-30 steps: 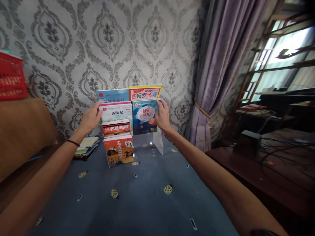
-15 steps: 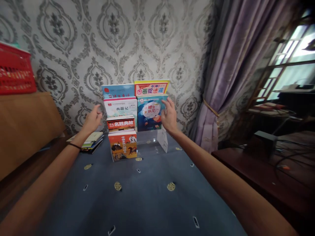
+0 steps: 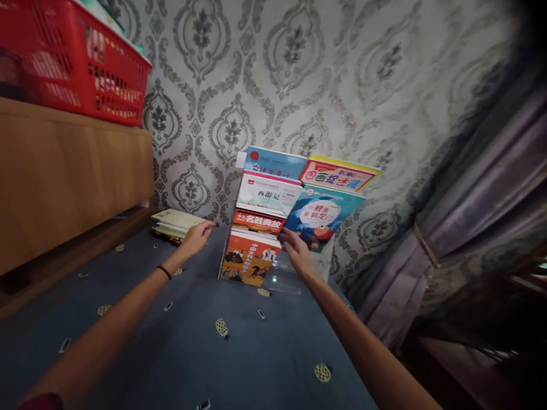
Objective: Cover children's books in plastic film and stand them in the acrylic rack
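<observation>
Head view: the left hand [image 3: 196, 237] hovers near stacked books [image 3: 176, 220], fingers loosely curled — the right hand [image 3: 298, 251], fingers slightly parted, is beside the red book [image 3: 258, 221], contact unclear.

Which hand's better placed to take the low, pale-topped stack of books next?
Left, probably: the bare left hand looks empty and is close to the stack of books. The bare right hand is farther off, at the clear plastic book rack.
</observation>
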Demonstrator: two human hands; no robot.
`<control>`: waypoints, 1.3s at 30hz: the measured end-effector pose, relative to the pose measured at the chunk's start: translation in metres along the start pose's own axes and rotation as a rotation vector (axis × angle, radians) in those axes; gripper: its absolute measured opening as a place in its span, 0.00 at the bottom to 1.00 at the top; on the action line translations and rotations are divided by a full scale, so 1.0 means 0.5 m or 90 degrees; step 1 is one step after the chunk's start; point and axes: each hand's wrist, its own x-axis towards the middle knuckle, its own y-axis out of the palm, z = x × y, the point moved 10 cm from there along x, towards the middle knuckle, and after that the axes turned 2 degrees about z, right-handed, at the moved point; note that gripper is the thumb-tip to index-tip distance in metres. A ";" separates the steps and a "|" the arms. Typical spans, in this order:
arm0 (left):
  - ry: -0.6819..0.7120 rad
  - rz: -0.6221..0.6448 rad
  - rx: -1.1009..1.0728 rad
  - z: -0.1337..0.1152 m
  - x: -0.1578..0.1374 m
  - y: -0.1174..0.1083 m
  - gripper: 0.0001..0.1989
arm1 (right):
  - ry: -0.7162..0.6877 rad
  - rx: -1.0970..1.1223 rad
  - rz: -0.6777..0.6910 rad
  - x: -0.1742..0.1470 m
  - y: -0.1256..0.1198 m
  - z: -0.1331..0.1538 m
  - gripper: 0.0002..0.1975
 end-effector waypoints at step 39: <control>-0.014 0.029 0.712 0.191 0.089 -0.027 0.18 | 0.260 -0.004 -0.108 -0.320 0.105 -0.144 0.21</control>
